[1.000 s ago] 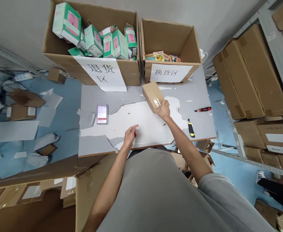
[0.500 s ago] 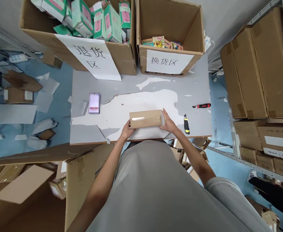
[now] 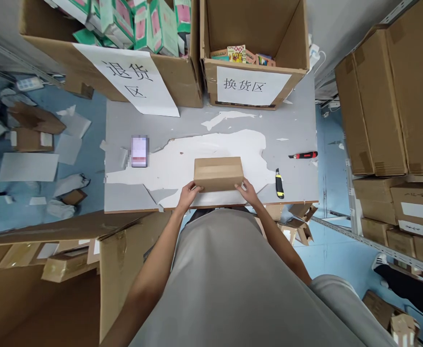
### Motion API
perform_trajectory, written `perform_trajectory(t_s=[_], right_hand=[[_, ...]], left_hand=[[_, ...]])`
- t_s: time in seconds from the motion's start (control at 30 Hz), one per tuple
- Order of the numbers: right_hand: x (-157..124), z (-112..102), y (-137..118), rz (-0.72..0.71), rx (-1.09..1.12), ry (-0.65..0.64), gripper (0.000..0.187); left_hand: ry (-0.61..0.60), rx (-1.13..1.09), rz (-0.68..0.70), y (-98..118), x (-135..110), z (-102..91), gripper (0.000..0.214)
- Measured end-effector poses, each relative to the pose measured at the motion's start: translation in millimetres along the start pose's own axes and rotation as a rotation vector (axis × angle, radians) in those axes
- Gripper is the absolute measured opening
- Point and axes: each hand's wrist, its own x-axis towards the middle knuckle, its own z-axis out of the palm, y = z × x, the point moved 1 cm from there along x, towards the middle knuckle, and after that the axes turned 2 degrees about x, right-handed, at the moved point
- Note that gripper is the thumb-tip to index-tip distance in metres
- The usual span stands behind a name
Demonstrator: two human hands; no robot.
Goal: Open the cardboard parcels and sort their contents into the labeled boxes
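Between the fingers of the left hand [image 3: 188, 194] and those of the right hand [image 3: 248, 191] lay the box [image 3: 219, 174], a closed brown one, its long axis running straight across from one set of fingers to the other, nearly level with the near edge of the table [image 3: 298, 132]. Neither hand was nearer: each touched one of the box's near corners, and the bulk of it stretched away beyond the fingertips, over the white patch [image 3: 175, 159]. The left thumb sat against the near face, with the other fingers bent around the left end; the right hand mirrored this at the right end, so both seemed to pinch the corners lightly, though how firmly could not be told. Nor was it clear whether the box's underside rested on the patch or was raised a little. To the right of the right fingers, well clear of them, lay the yellow knife [image 3: 279, 184], with the red knife [image 3: 303, 155] farther out and beyond it. Left of the left fingers and farther forward was a blurred slab [image 3: 139, 151], well apart from the box.
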Motion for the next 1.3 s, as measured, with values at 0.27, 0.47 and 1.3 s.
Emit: perform_trajectory(t_s=[0.27,0.47,1.3], right_hand=[[-0.2,-6.1,-2.1,-0.003,-0.16,0.084,0.029],[-2.3,-12.4,16.5,0.051,-0.043,0.117,0.037],[-8.4,-15.2,-24.7,-0.238,-0.322,0.169,0.057]], left_hand=[[0.015,0.025,-0.016,-5.0,4.2,7.6,0.052],[0.03,-0.043,-0.078,-19.8,9.0,6.1,0.054],[0.234,0.147,0.269,9.2,-24.9,-7.5,0.047]])
